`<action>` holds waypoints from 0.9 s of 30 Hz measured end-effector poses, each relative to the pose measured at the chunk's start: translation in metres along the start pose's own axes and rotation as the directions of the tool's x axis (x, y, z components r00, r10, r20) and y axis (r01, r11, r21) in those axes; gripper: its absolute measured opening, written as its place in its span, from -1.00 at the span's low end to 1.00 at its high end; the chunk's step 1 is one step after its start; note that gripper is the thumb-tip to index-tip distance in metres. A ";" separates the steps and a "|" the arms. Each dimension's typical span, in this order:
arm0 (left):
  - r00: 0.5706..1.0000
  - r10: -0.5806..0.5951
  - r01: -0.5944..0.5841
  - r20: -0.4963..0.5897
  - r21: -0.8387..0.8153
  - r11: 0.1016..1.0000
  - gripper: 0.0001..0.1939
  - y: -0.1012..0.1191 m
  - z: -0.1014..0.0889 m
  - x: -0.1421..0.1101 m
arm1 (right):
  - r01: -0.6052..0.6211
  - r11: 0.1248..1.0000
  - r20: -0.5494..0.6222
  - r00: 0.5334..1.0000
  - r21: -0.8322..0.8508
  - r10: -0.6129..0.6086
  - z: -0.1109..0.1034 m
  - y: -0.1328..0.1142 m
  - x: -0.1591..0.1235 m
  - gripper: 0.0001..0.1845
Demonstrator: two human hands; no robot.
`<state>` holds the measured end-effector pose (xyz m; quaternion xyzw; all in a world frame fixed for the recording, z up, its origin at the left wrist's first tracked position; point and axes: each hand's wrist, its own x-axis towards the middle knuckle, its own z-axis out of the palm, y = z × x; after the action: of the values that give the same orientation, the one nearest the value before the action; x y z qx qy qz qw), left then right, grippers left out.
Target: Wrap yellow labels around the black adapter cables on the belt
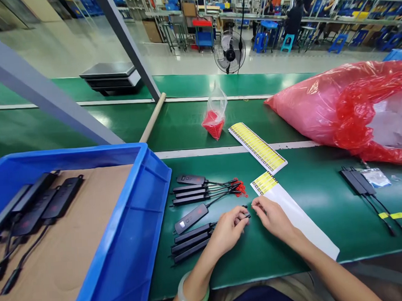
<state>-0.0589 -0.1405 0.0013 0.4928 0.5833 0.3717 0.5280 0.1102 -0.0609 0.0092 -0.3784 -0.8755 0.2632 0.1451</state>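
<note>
My left hand (229,229), a pale bangle on its wrist, is closed round the dark cable ends of black box-shaped devices (192,241) lying in a row. Small dark tips (247,215) poke out past its fingers. Just right of it, my right hand (272,215) is pinched at the fingertips; whatever is between them is too small to see. It rests over a sheet of yellow labels (264,183) on white backing. Beyond my left hand lie more black devices (191,194), their cables reaching a small pile of red bits (240,188).
A blue bin (156,171) with cardboard and black devices stands left. Farther back are a second label sheet (258,147), a clear bag of red bits (215,118) and a large red plastic bag (306,104). Two devices with yellow-labelled cables (357,182) lie right.
</note>
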 end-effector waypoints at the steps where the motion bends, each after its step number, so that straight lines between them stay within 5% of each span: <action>1: 1.000 -0.009 0.009 0.005 -0.028 1.000 -0.78 -0.001 0.001 0.001 | 0.007 1.000 -0.006 1.000 0.013 -0.007 0.002 -0.001 -0.002 -0.86; 7: 0.999 -0.033 0.038 0.042 -0.121 0.992 -0.62 -0.005 0.003 0.004 | 0.063 0.997 -0.017 0.998 0.051 -0.062 0.013 -0.008 -0.012 -0.80; 27: 0.998 -0.039 0.046 0.056 -0.116 0.992 -0.67 -0.003 0.003 0.002 | 0.039 0.996 -0.082 0.996 0.080 -0.033 0.016 -0.012 -0.021 -0.86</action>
<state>-0.0561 -0.1399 -0.0022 0.4581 0.5563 0.3807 0.5794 0.1105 -0.0889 0.0015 -0.3666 -0.8642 0.2804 0.2000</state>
